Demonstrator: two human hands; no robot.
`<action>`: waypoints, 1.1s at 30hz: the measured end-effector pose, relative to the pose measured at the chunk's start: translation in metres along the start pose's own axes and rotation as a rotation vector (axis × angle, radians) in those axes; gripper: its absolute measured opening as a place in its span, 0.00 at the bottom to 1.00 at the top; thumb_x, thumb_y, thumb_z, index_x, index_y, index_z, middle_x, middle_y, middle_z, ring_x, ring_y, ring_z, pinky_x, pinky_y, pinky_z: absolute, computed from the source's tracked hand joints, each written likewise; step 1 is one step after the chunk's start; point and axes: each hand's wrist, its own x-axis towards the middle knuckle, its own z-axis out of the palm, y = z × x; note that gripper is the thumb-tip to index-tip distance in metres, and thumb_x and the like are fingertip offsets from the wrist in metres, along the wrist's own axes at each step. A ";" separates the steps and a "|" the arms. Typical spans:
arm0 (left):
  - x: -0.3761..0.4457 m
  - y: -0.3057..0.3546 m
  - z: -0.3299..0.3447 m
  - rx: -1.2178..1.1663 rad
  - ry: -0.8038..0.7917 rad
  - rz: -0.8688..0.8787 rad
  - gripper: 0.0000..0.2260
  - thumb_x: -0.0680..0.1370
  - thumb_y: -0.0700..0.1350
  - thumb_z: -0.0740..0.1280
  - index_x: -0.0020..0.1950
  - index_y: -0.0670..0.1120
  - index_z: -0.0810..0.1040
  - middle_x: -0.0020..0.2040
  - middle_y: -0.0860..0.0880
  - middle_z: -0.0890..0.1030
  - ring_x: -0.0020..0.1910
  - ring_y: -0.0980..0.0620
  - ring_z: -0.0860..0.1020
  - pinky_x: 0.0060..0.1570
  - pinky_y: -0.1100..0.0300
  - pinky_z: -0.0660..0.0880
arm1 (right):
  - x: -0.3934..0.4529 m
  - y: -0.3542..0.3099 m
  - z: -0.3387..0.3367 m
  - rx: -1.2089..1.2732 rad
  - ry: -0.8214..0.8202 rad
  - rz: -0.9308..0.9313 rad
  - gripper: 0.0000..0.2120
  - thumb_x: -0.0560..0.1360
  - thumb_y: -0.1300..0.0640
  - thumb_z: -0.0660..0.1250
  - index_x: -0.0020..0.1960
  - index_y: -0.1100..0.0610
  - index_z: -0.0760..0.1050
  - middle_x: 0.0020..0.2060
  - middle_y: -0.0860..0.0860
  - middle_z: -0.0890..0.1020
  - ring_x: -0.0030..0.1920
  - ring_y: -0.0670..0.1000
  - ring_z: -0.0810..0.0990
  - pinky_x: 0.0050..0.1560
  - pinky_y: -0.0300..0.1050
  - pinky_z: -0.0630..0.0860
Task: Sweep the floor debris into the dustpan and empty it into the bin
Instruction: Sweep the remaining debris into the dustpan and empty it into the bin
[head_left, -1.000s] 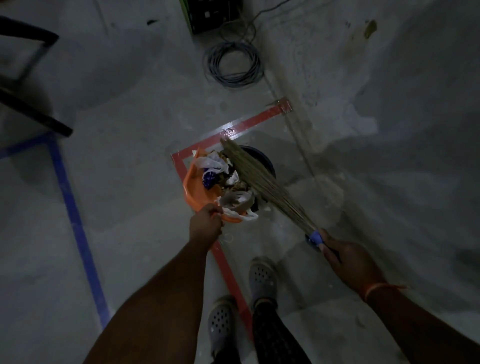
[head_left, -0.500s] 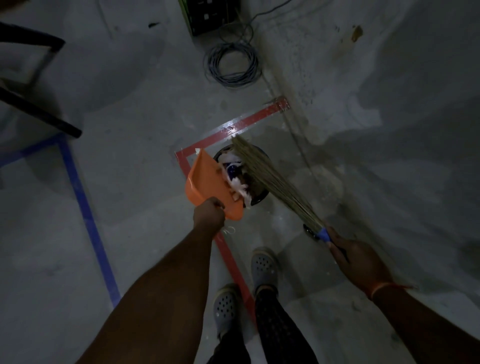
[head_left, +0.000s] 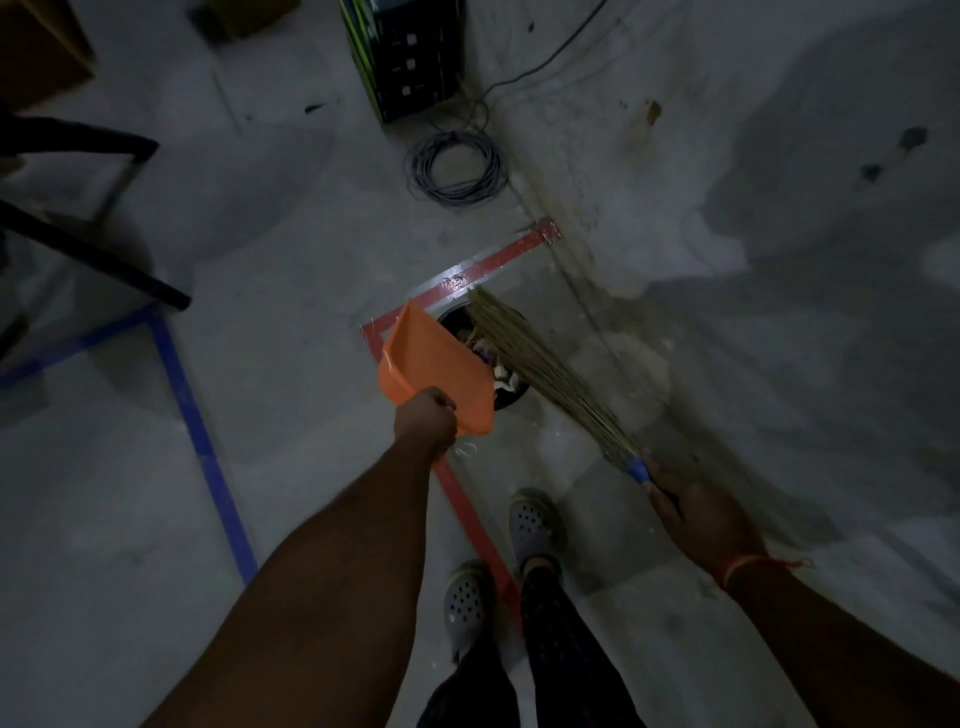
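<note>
Now tipping: dustpan over the bin

Now the orange dustpan (head_left: 434, 364) is tilting steeply, its open edge lying right of the left hand (head_left: 425, 422) and hanging over the black bin (head_left: 506, 397). The left fingers are clamping its near rim. Paper scraps (head_left: 503, 376) are sitting inside the bin; the pan's visible face is looking bare. The grass broom (head_left: 545, 374) is running diagonally from the right hand (head_left: 691, 512), whose fingers are wrapping its blue-bound handle, bristles reaching across the bin's mouth. Red floor tape (head_left: 467, 506) is framing the bin.
</note>
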 end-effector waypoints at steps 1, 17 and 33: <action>-0.008 0.001 -0.003 -0.002 0.005 0.002 0.11 0.78 0.36 0.59 0.48 0.46 0.80 0.45 0.36 0.83 0.36 0.41 0.81 0.32 0.55 0.77 | -0.005 -0.002 -0.001 0.002 -0.001 0.008 0.22 0.81 0.54 0.60 0.75 0.52 0.65 0.62 0.54 0.80 0.56 0.52 0.80 0.46 0.31 0.66; -0.183 -0.064 -0.079 -0.232 0.037 0.073 0.09 0.78 0.36 0.60 0.46 0.46 0.78 0.39 0.36 0.81 0.29 0.46 0.73 0.26 0.61 0.68 | -0.136 -0.053 -0.022 -0.082 0.021 0.049 0.22 0.82 0.48 0.57 0.75 0.50 0.64 0.63 0.56 0.78 0.60 0.56 0.77 0.57 0.45 0.73; -0.352 -0.160 -0.009 -0.616 0.262 -0.056 0.06 0.84 0.38 0.61 0.55 0.41 0.78 0.45 0.36 0.82 0.32 0.46 0.74 0.27 0.60 0.70 | -0.181 0.000 -0.048 -0.160 -0.019 -0.169 0.22 0.81 0.49 0.60 0.73 0.54 0.69 0.66 0.58 0.77 0.64 0.59 0.76 0.64 0.51 0.72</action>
